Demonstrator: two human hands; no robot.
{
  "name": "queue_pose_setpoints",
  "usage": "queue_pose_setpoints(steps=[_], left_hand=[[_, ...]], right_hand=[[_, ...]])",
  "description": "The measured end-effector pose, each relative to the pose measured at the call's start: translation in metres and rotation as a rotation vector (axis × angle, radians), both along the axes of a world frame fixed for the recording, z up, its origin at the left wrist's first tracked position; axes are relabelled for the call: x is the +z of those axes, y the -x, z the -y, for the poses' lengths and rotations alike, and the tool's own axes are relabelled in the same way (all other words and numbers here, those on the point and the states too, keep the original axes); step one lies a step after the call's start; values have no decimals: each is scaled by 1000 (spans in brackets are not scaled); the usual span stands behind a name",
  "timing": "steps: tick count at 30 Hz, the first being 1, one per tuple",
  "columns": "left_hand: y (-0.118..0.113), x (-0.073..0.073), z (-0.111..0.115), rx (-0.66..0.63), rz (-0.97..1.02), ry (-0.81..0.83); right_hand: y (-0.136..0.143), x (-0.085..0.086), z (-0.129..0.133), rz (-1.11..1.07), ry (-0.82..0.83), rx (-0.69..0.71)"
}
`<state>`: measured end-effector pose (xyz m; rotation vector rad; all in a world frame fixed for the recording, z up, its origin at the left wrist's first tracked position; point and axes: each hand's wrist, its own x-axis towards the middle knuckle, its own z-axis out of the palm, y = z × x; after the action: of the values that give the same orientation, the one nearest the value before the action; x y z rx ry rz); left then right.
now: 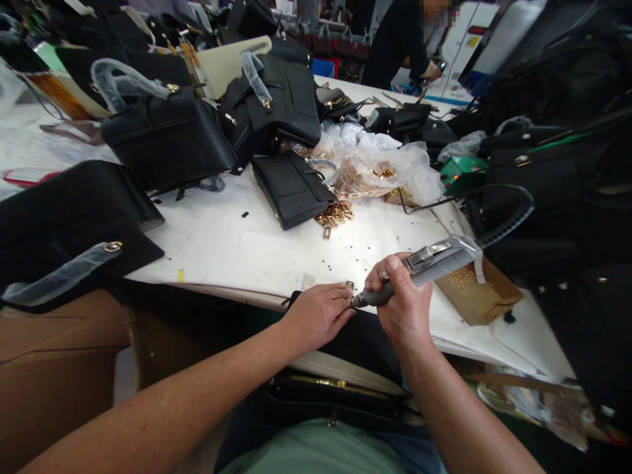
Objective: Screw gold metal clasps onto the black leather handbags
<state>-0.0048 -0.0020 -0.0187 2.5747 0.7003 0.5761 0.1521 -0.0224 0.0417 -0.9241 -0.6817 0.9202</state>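
Observation:
My right hand (402, 303) is wrapped round a grey electric screwdriver (434, 260), its tip pointing left and down. The tip meets a black handbag (365, 339) lying across the table's front edge and my lap. At the bag's edge my left hand (323, 313) is closed, fingertips pressed together beside the screwdriver tip. A small gold metal fitting (349, 285) shows just past those fingertips. The part of the bag under my left fingers is hidden. Lower down, the bag's gold zipper (318, 382) can be seen.
Several black handbags (168, 141) stand at the back left. A smaller black bag (293, 187) lies mid-table by loose gold fittings (334, 214) and a plastic bag (370, 171). A cardboard box (476, 293) of small screws sits right. The screwdriver's cable (518, 217) loops rightward. A person (395, 46) works behind.

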Motion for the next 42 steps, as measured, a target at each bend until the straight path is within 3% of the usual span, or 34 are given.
queue_pose_setpoints(steps=[42], left_hand=[[1,-3,0,-13,22,-7]], right_hand=[[3,-3,3,38,38,-15]])
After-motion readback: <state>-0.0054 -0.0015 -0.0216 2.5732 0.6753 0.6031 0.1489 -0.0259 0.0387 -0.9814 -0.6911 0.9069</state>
